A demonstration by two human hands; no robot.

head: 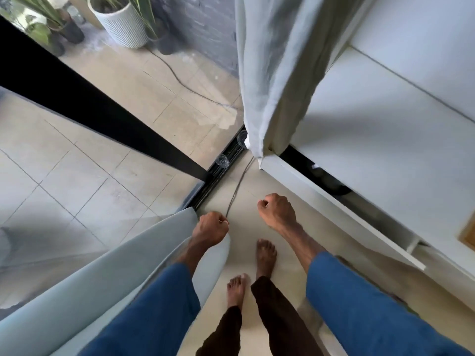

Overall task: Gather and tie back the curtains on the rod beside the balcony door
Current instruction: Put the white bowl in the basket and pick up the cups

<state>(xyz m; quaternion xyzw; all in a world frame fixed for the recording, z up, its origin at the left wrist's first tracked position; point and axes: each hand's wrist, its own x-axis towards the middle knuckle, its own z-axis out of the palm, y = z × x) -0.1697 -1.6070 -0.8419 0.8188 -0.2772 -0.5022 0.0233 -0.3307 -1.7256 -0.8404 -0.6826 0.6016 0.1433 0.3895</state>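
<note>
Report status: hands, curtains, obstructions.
Left hand pinches thin cord; right hand fisted, apparently empty. Far curtain, near curtain untied. Glasses on door track by far curtain.

curtain (270, 73): matt woven cloth | floor (244, 227): smooth satin tile | door frame (77, 98): matt, dark | planter (120, 24): ribbed, matt

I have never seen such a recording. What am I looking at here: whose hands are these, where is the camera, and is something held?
There is no machine. A person wears one camera on the head, looking down, so you see their own left hand, right hand and bare feet on the floor. The far curtain hangs by the glass door; the near curtain is beside the left hand. Both hands are curled. A thin cord ends at the left hand; whether that hand grips it, I cannot tell. Nothing shows in the right.
</note>
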